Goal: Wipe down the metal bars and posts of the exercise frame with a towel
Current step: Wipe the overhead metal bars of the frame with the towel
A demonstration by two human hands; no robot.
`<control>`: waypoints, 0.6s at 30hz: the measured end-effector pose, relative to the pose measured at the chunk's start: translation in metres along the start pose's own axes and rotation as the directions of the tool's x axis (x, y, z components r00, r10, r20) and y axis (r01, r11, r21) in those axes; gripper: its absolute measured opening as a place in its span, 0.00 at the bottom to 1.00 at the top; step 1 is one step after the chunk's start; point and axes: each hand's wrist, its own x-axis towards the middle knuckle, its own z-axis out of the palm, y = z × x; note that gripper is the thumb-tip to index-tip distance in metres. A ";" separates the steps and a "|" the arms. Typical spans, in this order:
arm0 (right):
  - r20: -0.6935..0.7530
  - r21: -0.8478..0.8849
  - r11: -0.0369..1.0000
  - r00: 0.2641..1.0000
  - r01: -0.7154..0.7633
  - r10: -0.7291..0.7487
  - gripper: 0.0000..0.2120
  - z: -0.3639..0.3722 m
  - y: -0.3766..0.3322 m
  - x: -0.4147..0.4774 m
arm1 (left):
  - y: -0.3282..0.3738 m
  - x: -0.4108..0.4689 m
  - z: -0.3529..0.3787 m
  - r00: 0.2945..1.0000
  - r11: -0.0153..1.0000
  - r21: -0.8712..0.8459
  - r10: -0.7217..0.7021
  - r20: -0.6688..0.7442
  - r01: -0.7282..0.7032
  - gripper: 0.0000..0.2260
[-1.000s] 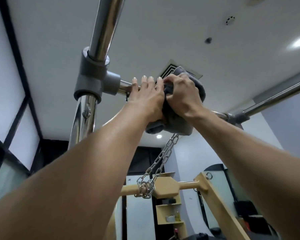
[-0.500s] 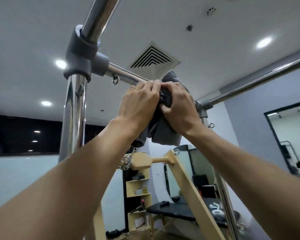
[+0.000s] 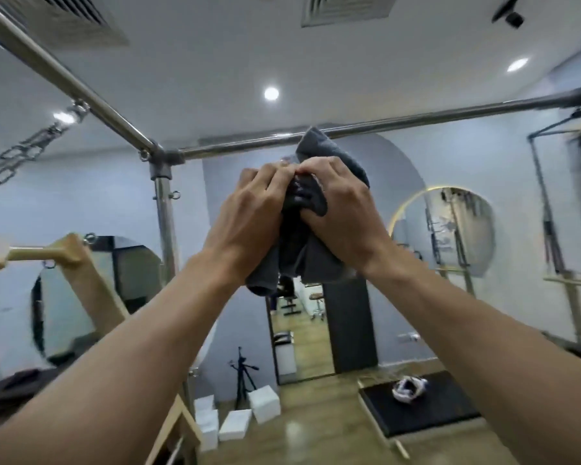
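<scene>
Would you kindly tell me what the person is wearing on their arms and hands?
Nothing shows: the left hand and right hand are ungloved, and the left forearm and right forearm are bare, with no sleeve, watch or bracelet in view up to the picture's edge.

crumpled dark grey towel (image 3: 302, 253), raised before shiny horizontal bar (image 3: 416, 122), upright post (image 3: 165, 213) at left

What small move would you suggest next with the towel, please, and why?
Probably lift the towel onto the horizontal bar just above it: the left hand and right hand grip it bunched, only its tip near the bar.
</scene>
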 end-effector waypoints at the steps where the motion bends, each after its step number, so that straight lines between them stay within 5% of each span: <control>1: 0.033 -0.059 0.998 0.999 -0.002 0.004 0.20 -0.017 0.008 -0.009 | 0.014 0.000 0.011 1.000 0.998 -0.057 0.000 -0.012 -0.001 0.19; 10: 0.150 -0.339 0.938 0.980 -0.070 0.127 0.20 -0.170 0.054 -0.061 | 0.157 0.023 0.069 0.993 0.917 -0.398 -0.010 -0.114 -0.036 0.17; 18: 0.178 -0.442 0.896 0.974 -0.046 0.137 0.19 -0.293 0.110 -0.083 | 0.285 0.072 0.105 0.984 0.847 -0.530 -0.050 -0.168 -0.047 0.17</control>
